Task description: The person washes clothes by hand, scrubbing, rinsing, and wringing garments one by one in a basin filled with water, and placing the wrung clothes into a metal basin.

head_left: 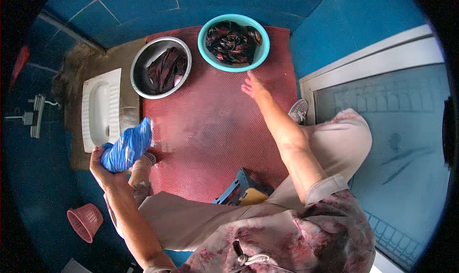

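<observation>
My left hand [101, 167], out to the left, is closed around the bottom of a shiny, crinkled blue plastic bag [125, 148]. The bag tilts up to the right, and its contents do not show. My right arm stretches forward, and my right hand [253, 85] is just below the near rim of a turquoise basin [262, 60]. Its fingers are apart and hold nothing. Dark patterned cloth [232, 42] lies bunched inside that basin. To its left stands a metal basin [138, 84] with dark maroon cloth [167, 70] in it.
Both basins stand by a red textured mat [215, 129]. A white squat toilet [88, 110] is set in the floor at the left. A pink basket [85, 223] sits lower left. Between my legs is a blue stool [234, 189]. A glazed door [397, 144] bounds the right.
</observation>
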Demonstrator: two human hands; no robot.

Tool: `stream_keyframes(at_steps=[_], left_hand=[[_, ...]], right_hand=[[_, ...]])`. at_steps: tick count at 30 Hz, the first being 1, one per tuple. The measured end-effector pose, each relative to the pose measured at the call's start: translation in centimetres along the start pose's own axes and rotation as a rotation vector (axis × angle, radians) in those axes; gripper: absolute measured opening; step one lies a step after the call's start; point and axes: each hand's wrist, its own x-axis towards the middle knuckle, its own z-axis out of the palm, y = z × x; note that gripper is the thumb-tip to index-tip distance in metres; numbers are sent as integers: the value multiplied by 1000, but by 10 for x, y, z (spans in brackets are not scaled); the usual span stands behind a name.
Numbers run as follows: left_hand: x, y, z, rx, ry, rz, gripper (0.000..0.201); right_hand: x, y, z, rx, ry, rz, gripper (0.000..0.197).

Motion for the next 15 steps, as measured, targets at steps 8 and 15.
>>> stream_keyframes(at_steps=[8,15], left_hand=[[2,-5,-8,-27,56,-22,6],[-2,0,1,-34,125,-12,9]], right_hand=[[26,-21,42,292,155,6,51],[38,-23,53,433,235,-38,34]])
